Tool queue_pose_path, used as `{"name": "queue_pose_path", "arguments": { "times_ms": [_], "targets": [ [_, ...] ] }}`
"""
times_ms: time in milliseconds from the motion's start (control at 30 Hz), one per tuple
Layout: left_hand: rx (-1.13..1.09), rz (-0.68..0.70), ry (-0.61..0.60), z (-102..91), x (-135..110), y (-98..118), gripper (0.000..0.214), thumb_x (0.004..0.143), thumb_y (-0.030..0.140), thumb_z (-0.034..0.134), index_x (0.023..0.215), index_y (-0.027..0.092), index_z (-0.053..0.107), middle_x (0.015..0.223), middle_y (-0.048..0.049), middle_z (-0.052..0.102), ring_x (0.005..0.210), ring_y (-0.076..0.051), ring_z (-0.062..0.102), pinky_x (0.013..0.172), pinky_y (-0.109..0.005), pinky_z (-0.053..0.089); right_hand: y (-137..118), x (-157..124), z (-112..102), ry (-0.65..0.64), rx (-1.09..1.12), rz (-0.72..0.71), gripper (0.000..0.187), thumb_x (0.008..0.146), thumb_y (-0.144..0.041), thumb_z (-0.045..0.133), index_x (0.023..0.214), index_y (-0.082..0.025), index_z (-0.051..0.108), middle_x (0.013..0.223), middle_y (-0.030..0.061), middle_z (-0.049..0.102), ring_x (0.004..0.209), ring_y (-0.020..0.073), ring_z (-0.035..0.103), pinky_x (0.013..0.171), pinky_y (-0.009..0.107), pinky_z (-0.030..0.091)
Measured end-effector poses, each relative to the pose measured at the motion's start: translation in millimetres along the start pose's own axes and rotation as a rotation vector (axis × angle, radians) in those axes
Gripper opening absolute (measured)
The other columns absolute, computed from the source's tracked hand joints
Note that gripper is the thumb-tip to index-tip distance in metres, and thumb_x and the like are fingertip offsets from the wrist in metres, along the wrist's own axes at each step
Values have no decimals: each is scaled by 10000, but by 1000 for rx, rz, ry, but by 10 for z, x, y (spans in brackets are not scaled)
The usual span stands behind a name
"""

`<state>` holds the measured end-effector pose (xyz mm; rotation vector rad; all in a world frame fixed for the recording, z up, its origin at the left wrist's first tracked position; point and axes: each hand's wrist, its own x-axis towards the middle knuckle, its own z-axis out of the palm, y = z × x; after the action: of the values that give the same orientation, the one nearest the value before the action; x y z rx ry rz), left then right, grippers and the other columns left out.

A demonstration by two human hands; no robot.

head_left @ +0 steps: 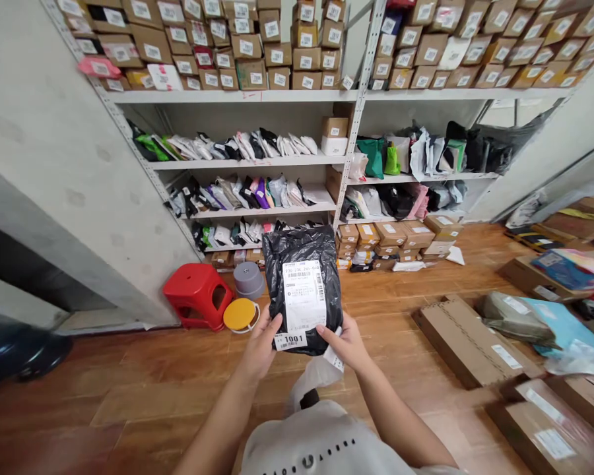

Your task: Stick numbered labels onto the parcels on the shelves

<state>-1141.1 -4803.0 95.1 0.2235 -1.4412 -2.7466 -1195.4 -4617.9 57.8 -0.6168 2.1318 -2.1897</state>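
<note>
A black plastic mailer bag (pixel 273 264) is held up in front of me by its lower corners. On its face is a white shipping label (pixel 304 297), and a smaller sticker (pixel 292 340) reading 1001 sits at the bottom left. My left hand (pixel 261 346) grips the lower left side, thumb on the front. My right hand (pixel 349 343) grips the lower right side, its thumb near the label's bottom edge. A strip of white label paper (pixel 321 373) hangs below the right hand. The fingers behind the bag are hidden.
White metal shelving (pixel 228 97) ahead carries rows of small boxes and bagged parcels. At left on the wooden floor stand a red stool (pixel 193 297), a grey stool (pixel 248 280) and a yellow-lidded container (pixel 240 315). Cardboard boxes (pixel 470 336) and parcels lie at right.
</note>
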Motion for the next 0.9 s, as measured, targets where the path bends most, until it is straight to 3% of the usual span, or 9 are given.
{"name": "queue_pose_path", "arguments": {
  "times_ms": [200,367,533,667,900],
  "targets": [
    [20,-16,-1,419,1242,33,598,811,372,684,1362,289,465,1280,-59,629,1178,-256,584,993,-390,479,114,1112,-560,41,3,-19,279,757,-387,709,974,-213,690,958,68,733,867,252,665,795,367,546],
    [51,-61,-31,508,2159,55,604,794,385,701,1349,299,480,1275,-52,634,1190,-258,575,995,-385,479,377,1838,-818,92,9,-21,255,758,-374,710,960,-220,701,950,62,729,860,251,659,789,356,544],
    [117,-82,-52,427,3157,86,607,765,426,718,1321,293,516,1316,-54,605,1225,-269,545,1005,-381,471,753,2592,-934,162,-38,-24,230,765,-356,703,941,-208,699,915,58,711,820,238,642,754,345,537],
    [156,-60,-99,278,4071,193,573,776,433,704,1308,313,531,1345,-37,584,1268,-256,506,1038,-372,441,1000,3378,-916,222,-66,-50,224,771,-353,695,943,-209,690,894,53,702,801,230,634,738,335,533],
    [234,-60,-156,-135,5711,740,589,755,459,712,1300,307,549,1325,-35,602,1310,-245,464,1102,-356,370,1310,4991,-601,290,-107,-115,228,780,-360,685,949,-208,687,888,51,703,803,221,628,747,325,533]
  ]
}}
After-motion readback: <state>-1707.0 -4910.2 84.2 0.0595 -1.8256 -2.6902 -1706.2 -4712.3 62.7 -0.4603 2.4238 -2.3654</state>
